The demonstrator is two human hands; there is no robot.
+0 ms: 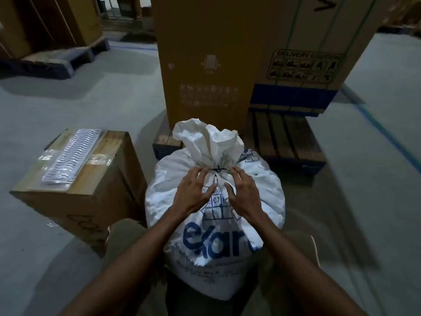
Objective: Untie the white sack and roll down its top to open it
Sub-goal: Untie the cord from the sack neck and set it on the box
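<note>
A full white sack with blue print stands upright on the floor between my knees. Its neck is gathered and bound by a thin dark tie, and the crumpled top sticks up above the tie. My left hand rests on the sack just left of the neck, fingers spread, fingertips near the tie. To the right of the neck lies my right hand, fingers also spread and close to the tie. Neither hand holds anything.
A cardboard box with a clear plastic tray on top stands at the left. Tall cartons on a wooden pallet rise just behind the sack. Grey concrete floor with a blue line lies at the right.
</note>
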